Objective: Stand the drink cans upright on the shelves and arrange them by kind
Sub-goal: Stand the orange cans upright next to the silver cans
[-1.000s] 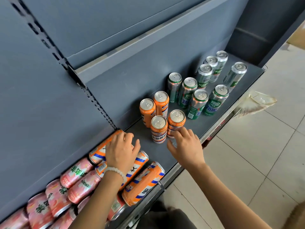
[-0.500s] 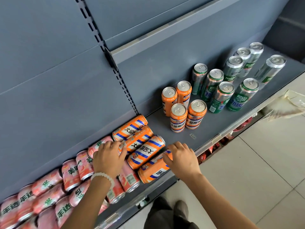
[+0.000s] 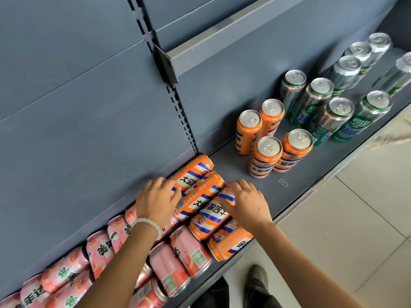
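Note:
Several orange cans lie on their sides on the grey shelf. My left hand grips the rearmost lying orange can, fingers curled over its near end. My right hand curls over the top end of another lying orange can. Between them lies a third orange can, and one more lies at the shelf's front edge. Several orange cans stand upright in a group to the right. Green and silver cans stand upright beyond them.
Many pink cans lie heaped on the shelf's left part, under my left forearm. An upper shelf edge juts out above. Tiled floor lies to the right, and my shoe shows below the shelf front.
The view has shifted left. My left hand moved from the pink cans up onto the rearmost orange can. My right hand moved from the front can to the one behind it.

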